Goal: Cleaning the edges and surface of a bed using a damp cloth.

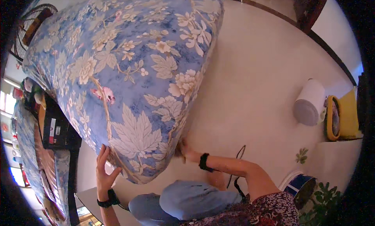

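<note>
A large cushion in blue floral and bird fabric (131, 79) fills the upper left and middle of the view, its rounded near end close to my knees. My left hand (106, 164) rests its fingertips on the left edge of that end, thumb spread apart. On the opposite side, my right hand (183, 150) is at the cushion's lower edge; its fingers are partly hidden there, so its hold cannot be told. Each wrist wears a black band.
A white cylinder with a grey end (309, 103) and a yellow-framed object (334, 117) are at the right. A blue pot (300, 186) and a leafy plant (326, 198) stand lower right. A black case (58, 129) lies left, and a black cord (231, 176) near my right forearm.
</note>
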A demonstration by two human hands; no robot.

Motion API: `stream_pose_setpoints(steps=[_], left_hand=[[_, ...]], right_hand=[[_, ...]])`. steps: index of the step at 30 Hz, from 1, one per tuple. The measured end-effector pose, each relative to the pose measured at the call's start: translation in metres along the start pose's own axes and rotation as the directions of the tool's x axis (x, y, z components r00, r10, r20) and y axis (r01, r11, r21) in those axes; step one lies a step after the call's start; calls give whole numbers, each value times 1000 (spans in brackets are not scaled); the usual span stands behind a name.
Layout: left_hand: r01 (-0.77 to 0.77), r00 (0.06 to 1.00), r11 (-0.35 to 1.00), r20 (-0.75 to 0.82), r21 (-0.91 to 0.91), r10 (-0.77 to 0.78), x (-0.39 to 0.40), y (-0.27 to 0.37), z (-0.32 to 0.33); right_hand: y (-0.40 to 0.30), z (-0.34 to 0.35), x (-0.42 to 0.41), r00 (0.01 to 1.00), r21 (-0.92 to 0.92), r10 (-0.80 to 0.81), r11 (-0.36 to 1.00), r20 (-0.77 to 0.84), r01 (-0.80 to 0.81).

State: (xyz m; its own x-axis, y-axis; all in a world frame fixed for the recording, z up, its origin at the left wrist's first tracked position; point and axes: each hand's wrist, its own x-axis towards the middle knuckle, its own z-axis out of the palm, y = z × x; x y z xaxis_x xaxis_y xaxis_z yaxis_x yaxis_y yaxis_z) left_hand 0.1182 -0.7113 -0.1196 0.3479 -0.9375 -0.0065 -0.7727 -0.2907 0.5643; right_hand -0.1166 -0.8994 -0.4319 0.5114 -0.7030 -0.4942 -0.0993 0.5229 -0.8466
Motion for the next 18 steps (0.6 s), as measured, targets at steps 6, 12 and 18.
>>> stream_pose_setpoints(steps=[6,12,18], left_hand=[[2,1000,1000,14,11,-3,-2,-1,-2],[31,1000,999,-1,34,-31,1,3,1],[73,996,991,-55,108,-68,3,27,3]], right_hand=[[-72,-77,70,982,299,-185,936,-23,184],[-240,-137,117,609,-215,-673,726,-419,654],[-221,-59,-14,546,-312,-838,520,-7,795]])
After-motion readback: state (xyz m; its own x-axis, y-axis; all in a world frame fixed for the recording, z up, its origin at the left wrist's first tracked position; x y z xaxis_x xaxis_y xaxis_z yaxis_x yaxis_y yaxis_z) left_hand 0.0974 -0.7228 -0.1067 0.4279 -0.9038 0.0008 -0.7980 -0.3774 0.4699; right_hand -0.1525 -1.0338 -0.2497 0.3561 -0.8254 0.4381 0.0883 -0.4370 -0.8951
